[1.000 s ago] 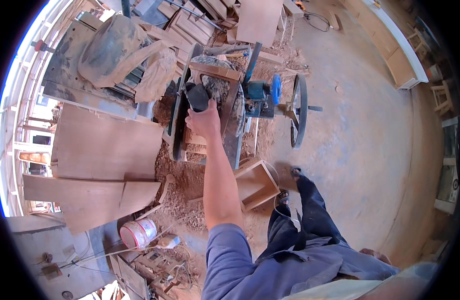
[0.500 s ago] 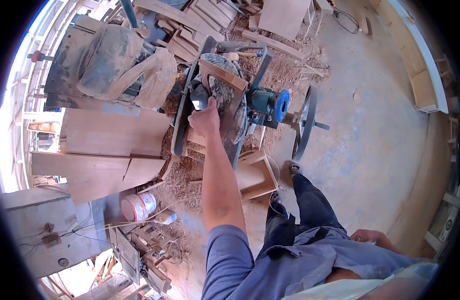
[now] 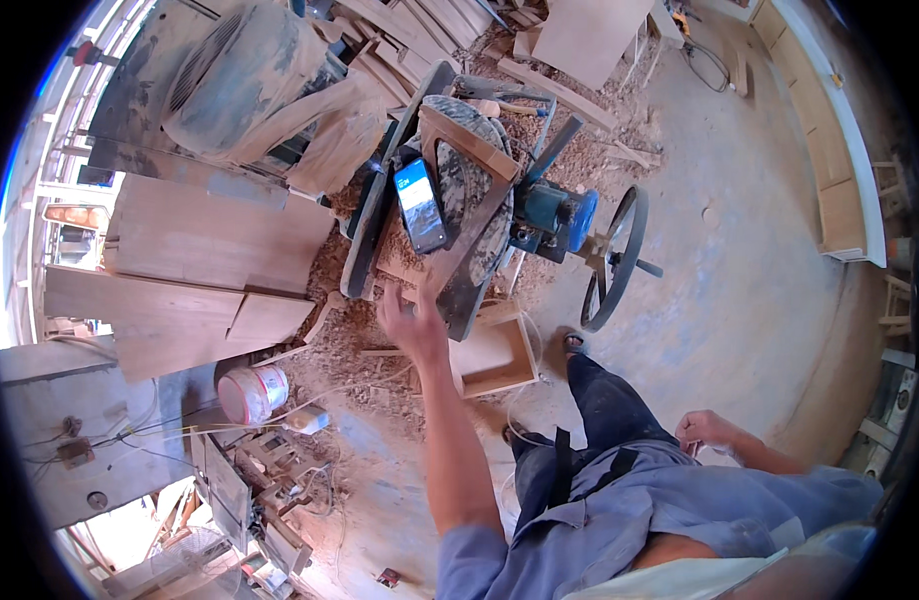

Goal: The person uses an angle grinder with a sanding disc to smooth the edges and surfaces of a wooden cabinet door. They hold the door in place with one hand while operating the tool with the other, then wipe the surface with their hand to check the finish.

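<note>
A phone (image 3: 420, 208) with a lit screen rests on a dusty woodworking machine (image 3: 466, 305), beside an angled wooden piece (image 3: 469, 145). Just below the phone on my side is my left hand (image 3: 415, 322), its fingers apart and nothing in them; the fingertips do not touch the phone. Close to my waist, my right hand (image 3: 707, 430) is curled closed. A whitish thing shows just under it, but whether the fingers hold it I cannot make out.
A handwheel (image 3: 616, 258) and blue motor (image 3: 554, 212) stick out on the machine's right. An open wooden box (image 3: 499, 360) sits near my feet. Large boards (image 3: 209, 235) lie to the left, above a bucket (image 3: 251, 395). Wood shavings and cords cover the floor around.
My left hand has drawn back toward me from the phone, and its fingers have spread. The phone's screen now shows fully. My right hand has come further into view by my waist.
</note>
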A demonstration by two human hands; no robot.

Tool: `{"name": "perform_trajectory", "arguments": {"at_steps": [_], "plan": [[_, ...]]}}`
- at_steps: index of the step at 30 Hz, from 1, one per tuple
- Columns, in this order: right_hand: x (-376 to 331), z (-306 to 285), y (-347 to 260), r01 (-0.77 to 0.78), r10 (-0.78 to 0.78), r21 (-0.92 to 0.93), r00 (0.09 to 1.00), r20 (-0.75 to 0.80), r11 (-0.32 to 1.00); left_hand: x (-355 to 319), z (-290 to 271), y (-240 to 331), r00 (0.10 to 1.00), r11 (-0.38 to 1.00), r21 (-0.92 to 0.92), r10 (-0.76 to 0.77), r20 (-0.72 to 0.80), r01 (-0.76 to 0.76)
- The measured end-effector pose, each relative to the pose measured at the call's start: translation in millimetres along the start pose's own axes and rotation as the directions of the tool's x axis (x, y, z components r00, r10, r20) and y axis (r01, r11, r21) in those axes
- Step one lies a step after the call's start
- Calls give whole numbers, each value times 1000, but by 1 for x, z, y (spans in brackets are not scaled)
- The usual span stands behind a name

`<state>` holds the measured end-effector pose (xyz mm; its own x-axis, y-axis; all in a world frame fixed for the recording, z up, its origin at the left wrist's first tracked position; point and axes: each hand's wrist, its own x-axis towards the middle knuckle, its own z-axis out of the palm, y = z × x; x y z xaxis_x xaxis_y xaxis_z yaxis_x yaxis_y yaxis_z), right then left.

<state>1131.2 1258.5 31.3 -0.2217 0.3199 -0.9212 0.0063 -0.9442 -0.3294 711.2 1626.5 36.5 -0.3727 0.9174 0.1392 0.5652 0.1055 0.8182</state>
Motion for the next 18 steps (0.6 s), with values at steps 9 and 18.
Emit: {"name": "perform_trajectory", "arguments": {"at_steps": [9,18], "plan": [[49,4,-19,3,-13,-226,999,-43,974,-315,-174,-147,861,830,409,-479,171,380],[69,56,-61,40,-38,-438,999,14,898,-603,-271,-241,450,480,381,-876,171,790]]}}
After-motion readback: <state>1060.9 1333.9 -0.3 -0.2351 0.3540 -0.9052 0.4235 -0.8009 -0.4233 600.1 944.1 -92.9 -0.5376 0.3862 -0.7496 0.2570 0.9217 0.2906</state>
